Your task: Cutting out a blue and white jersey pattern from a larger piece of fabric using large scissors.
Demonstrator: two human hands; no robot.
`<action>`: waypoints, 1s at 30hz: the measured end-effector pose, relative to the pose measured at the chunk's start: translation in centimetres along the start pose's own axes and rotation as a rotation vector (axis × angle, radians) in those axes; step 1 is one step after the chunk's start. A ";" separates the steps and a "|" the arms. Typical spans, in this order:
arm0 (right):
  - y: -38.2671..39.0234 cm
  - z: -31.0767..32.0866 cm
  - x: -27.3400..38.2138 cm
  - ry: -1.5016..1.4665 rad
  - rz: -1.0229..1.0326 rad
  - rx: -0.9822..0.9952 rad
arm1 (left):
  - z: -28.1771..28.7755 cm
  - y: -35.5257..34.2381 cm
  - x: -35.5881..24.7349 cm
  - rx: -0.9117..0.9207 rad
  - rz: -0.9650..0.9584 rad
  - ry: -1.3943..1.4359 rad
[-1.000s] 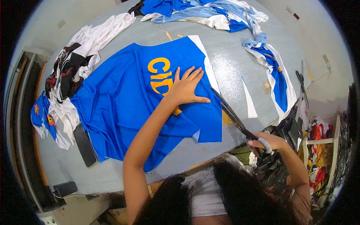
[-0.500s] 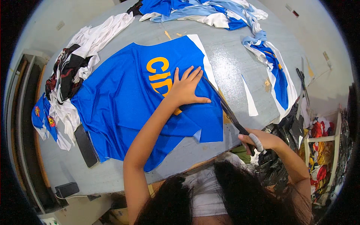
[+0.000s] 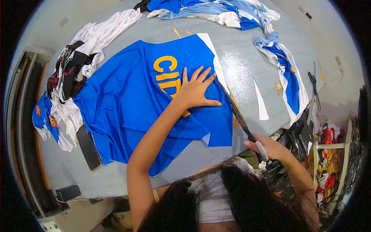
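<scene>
The left hand point(image 3: 195, 89) lies flat, fingers spread, pinning the blue shirt point(image 3: 131, 100) on the grey desk point(image 3: 239, 58) to stop it shifting. The right hand point(image 3: 266, 147) has its grip closed around long shears point(image 3: 239, 116) at the shirt's right edge. Fabric heaps point(image 3: 73, 69) line the desk's rim.
</scene>
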State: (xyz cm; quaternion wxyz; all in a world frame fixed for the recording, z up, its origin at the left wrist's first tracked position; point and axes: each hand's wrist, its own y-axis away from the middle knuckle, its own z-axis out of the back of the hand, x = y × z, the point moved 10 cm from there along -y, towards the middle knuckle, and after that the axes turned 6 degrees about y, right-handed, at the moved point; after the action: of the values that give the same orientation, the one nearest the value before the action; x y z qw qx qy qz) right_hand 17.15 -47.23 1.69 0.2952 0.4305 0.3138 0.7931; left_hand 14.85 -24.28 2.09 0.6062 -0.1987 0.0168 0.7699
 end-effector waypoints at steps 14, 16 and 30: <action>0.3 -0.1 0.0 0.003 -0.001 -0.054 | -0.1 0.1 0.1 0.014 0.009 0.022; 0.3 -0.1 -0.1 0.049 -0.016 -0.069 | -0.1 0.0 0.2 0.016 0.013 0.020; 0.2 0.0 0.3 0.260 0.061 -0.195 | 0.2 -0.1 0.0 -0.003 0.004 0.018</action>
State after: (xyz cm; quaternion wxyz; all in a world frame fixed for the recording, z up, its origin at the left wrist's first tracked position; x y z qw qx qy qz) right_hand 16.95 -47.15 2.03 0.2682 0.3028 0.2579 0.8774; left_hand 14.85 -24.20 2.24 0.6042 -0.2065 0.0216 0.7694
